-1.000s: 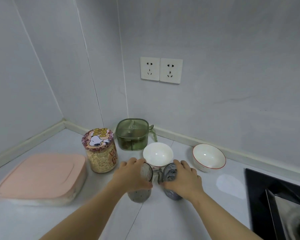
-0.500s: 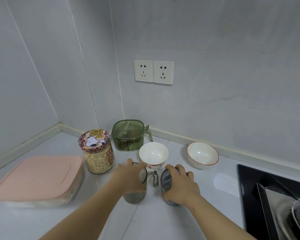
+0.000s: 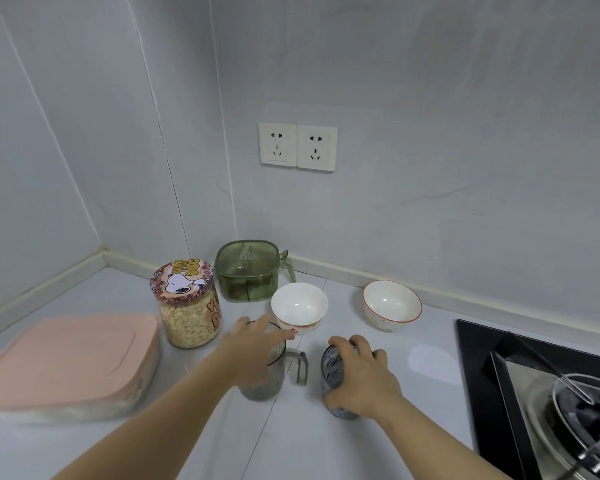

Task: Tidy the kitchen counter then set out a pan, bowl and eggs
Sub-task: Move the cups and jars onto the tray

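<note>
Gripping two cups on the kitchen counter [image 3: 326,452], one per hand.
Left hand [image 3: 253,355] curled round a clear glass mug [image 3: 262,389], handle pointing right. Right hand [image 3: 361,379] wrapped over a dark patterned cup [image 3: 329,368]. Can't tell contents of either. Empty white bowl [image 3: 299,308] just behind the mug; a second empty red-rimmed bowl [image 3: 392,304] further right, near the wall. Oat-filled jar [image 3: 187,313] with dog lid, green lidded box [image 3: 246,275] holding something dark, pink-lidded box [image 3: 66,358] at left.
</note>
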Demonstrator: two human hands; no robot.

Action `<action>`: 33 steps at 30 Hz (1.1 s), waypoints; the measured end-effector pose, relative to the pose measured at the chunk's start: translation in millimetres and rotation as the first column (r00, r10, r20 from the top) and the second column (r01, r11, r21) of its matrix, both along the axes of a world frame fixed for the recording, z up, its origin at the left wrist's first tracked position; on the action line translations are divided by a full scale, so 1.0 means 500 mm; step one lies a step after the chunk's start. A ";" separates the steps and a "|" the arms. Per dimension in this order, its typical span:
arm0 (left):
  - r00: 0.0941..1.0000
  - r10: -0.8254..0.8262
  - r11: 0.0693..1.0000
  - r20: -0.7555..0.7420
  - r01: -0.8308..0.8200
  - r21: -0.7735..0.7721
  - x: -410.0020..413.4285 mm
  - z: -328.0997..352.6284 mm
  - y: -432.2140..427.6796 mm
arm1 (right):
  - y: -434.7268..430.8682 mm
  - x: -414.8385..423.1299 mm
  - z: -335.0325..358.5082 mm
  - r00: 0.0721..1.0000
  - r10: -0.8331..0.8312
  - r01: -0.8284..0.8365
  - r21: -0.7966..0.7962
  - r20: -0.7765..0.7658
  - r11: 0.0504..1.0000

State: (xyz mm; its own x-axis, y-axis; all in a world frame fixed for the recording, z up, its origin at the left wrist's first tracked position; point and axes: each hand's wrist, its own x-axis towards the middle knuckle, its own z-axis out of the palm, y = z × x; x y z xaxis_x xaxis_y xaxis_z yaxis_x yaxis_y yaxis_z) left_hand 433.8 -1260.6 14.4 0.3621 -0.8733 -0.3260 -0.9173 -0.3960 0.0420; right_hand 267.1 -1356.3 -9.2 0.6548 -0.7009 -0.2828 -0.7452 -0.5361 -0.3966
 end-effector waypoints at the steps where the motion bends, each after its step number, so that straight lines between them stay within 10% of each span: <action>1: 0.998 -0.031 0.999 0.053 0.032 -0.015 -0.002 0.000 0.003 | 0.002 -0.002 0.000 1.000 -0.003 0.003 -0.001 -0.003 1.000; 5: 0.997 -0.072 0.994 0.039 0.075 -0.078 -0.004 -0.030 0.019 | 0.009 -0.004 -0.002 1.000 -0.024 0.024 -0.002 -0.009 1.000; 12: 0.933 0.254 0.820 -0.254 -0.346 -0.455 -0.015 -0.037 0.004 | 0.015 -0.001 -0.009 0.999 -0.052 0.052 -0.007 -0.002 0.999; 19: 0.817 0.514 0.788 -0.262 -0.570 -0.232 -0.032 -0.034 -0.028 | 0.020 -0.009 -0.011 0.999 -0.048 0.048 -0.013 -0.013 0.999; 33: 0.910 0.210 0.824 -0.358 -0.361 -0.437 -0.068 -0.014 -0.018 | 0.038 -0.075 0.013 0.957 -0.254 0.251 0.038 0.139 0.967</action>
State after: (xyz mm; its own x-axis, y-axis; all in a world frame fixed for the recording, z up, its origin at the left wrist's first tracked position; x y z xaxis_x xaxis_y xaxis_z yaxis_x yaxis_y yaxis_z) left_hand 399.6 -1269.8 7.2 0.5789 -0.8152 -0.0170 -0.6832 -0.4963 0.5356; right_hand 229.8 -1337.1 -2.6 0.4912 -0.8441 -0.2150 -0.7907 -0.3286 -0.5165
